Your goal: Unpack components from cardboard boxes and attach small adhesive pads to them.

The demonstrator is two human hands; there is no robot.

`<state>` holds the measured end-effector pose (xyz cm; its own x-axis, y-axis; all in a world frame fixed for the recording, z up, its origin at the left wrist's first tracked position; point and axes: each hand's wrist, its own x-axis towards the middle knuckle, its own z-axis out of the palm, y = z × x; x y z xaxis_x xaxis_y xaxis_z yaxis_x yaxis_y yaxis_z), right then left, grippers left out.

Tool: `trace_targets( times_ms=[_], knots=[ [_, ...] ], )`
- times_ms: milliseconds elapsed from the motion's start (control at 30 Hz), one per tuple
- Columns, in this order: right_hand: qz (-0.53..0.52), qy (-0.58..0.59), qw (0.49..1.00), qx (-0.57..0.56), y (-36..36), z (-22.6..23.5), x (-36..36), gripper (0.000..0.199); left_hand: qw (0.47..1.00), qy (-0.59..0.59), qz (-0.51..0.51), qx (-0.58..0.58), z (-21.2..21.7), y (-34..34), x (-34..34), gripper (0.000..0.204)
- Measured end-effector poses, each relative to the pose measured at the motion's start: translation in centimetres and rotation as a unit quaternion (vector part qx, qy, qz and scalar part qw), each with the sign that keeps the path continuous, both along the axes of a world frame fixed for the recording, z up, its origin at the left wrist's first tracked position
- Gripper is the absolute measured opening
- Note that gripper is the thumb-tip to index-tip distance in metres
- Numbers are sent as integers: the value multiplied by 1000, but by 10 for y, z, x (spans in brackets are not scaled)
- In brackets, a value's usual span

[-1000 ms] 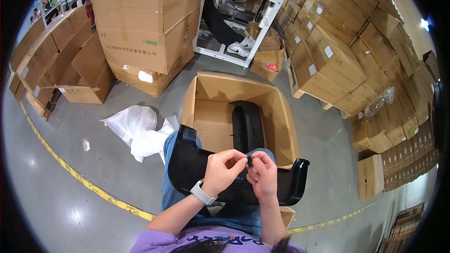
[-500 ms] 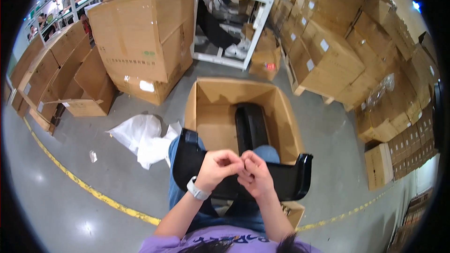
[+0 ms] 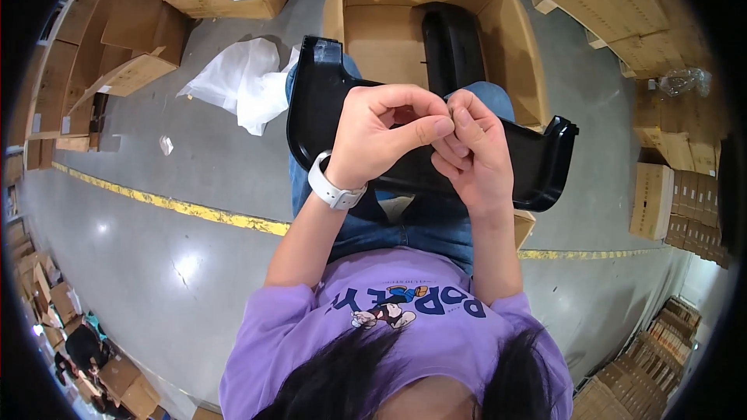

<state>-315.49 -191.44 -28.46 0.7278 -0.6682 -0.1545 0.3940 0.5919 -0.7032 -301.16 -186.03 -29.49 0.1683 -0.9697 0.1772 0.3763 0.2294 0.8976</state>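
Closely, the left hand (image 3: 389,136) and right hand (image 3: 481,157) pinch together above the panel (image 3: 323,109); anything gripped is hidden, the earlier black bit no longer visible.

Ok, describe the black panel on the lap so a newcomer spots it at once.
From the open cardboard box at top centre, come down to the blue jeans. Across them lies the wide black plastic panel, its two ends jutting toward the box. Unlike the long black part inside the box, it lies outside.
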Motion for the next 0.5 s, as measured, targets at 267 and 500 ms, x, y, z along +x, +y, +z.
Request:
trace_targets(
  times_ms=[267,500],
  knots=[
    [7,-44,998,38,8,-9,5,17,999,-17,13,-45,-9,-1,-1,8],
    [-9,-68,997,39,2,-13,7,17,999,22,9,-36,-13,-9,-4,8]
  ],
)
